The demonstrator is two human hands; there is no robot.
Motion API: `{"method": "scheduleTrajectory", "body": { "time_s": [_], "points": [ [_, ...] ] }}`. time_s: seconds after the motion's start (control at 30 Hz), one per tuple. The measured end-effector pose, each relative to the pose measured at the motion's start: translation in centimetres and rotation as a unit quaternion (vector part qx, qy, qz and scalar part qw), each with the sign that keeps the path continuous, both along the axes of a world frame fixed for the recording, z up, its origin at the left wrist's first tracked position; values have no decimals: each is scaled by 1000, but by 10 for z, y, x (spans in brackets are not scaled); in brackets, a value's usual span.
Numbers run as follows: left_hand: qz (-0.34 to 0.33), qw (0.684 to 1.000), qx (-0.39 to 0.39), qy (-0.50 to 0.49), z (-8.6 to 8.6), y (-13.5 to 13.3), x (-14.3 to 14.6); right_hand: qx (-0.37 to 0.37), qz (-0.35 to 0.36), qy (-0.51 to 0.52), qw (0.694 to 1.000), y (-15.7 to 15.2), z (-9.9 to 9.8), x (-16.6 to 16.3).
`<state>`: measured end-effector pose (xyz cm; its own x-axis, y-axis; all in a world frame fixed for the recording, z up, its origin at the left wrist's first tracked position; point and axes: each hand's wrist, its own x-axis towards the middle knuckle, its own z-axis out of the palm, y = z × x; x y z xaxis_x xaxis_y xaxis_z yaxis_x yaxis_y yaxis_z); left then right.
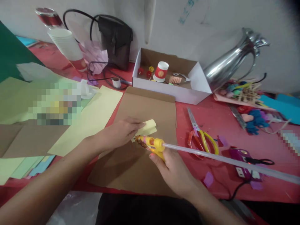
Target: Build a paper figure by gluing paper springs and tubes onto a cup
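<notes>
Over the brown cardboard sheet (145, 104), my right hand (177, 173) grips a yellow plastic glue gun (150, 142), my left hand (119, 132) pinches a curled pale-yellow paper strip (149, 126); the nozzle's closeness means any slip could burn me.

One view, worn on the head, looks forward and down across the red table (181, 122); it sits close, with the left forearm (58, 175) reaching in from the lower left corner and the right forearm (208, 200) from the lower right; the wall (173, 28) spans the top; dark clothing (145, 209) at bottom centre lies directly beneath the camera.
</notes>
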<state>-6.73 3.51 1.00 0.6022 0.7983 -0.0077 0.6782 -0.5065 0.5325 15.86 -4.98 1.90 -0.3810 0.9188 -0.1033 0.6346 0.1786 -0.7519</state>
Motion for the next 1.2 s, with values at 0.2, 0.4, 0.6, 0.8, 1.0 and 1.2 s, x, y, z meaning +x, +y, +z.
{"method": "scheduleTrajectory", "body": {
  "time_s": [0.2, 0.4, 0.6, 0.8, 1.0, 1.2],
  "points": [
    [-8, 999, -14, -31, -1, 2, -2, -6, 11, 15, 1000, -2, -2, -6],
    [-2, 1000, -25, -2, 3, 0, -2, -11, -36, 5, 999, 2, -2, 11],
    [5, 999, -16, -31, 3, -1, -1, -12, -90, -17, 996, 16, -2, 42],
    [11, 1000, -1, -9, 1, 0, -1, -20, -93, -27, 995, 12, 0, 43],
    [-1, 1000, -2, 12, 6, -1, 1, -53, -84, -5, 995, 8, -2, 32],
    [4, 999, 17, 28, 3, -4, -1, -60, -167, 47, 983, 28, 0, 75]
  ]
}}
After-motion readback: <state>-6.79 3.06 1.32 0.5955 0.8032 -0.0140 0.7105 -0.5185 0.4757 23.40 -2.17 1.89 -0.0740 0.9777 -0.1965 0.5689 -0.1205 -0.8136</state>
